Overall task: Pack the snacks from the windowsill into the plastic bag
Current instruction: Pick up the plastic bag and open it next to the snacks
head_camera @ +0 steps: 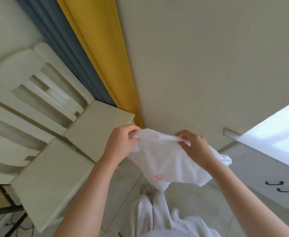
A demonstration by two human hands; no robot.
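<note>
A white plastic bag (164, 161) with red print hangs in front of me, stretched between both hands. My left hand (121, 142) pinches one handle strip at the bag's top left. My right hand (195, 147) pinches the other end of the top edge, with the bag's body drooping below and behind it. No snacks and no windowsill top are in view.
A cream stepped shelf unit (58, 161) stands at the left, beside blue (63, 53) and yellow (102, 65) curtains. A plain wall fills the top right. A white cabinet with black handles (280, 187) sits at the right. My white-clad legs (154, 211) stand on a tiled floor.
</note>
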